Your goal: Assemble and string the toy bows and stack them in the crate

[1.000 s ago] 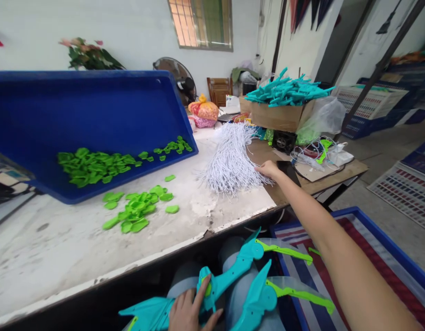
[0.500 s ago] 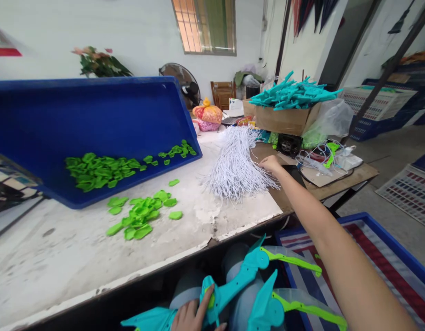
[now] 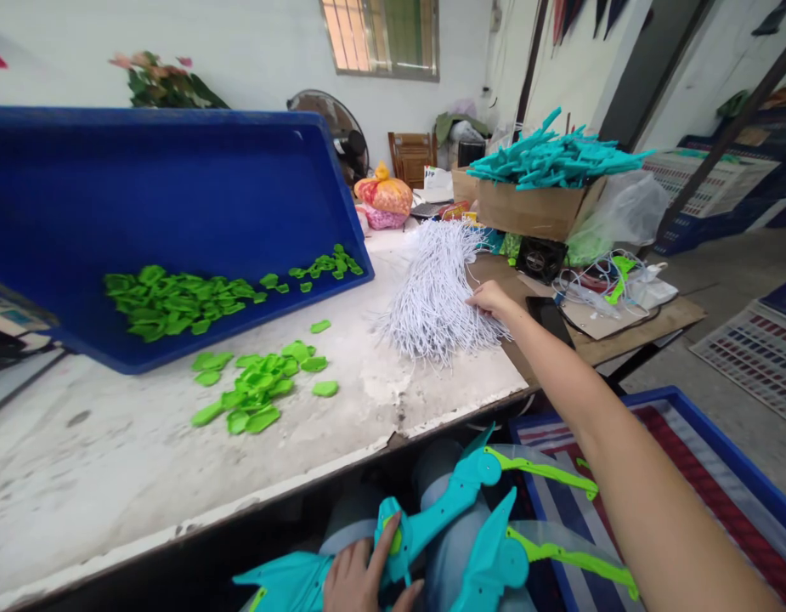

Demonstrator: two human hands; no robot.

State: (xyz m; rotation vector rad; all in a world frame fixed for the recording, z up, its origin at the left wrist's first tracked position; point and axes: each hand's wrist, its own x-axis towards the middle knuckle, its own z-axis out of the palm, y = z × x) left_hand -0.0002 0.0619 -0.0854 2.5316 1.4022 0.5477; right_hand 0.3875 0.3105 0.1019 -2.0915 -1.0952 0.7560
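My right hand [image 3: 489, 299] reaches out to the right edge of a bundle of white strings [image 3: 431, 289], its fingers pinched at the strands; whether it holds one is too small to tell. Across my lap lies a turquoise plastic toy part [image 3: 440, 514] with a lime-green arm. My left hand [image 3: 360, 574] rests on this part at the bottom, the index finger on its green piece and the other fingers around it. A second turquoise part [image 3: 491, 561] with a green arm lies to the right of it.
Green pieces [image 3: 258, 382] lie on the white table [image 3: 131, 459], and more are in a tilted blue bin [image 3: 240, 187]. A cardboard box [image 3: 526, 208] of turquoise parts stands behind right. A phone [image 3: 549, 319] lies near my right forearm. A blue crate [image 3: 686, 408] is below.
The view has shifted slightly. My right hand has moved a little left, closer in against the white strings. My left hand stays on the turquoise part.
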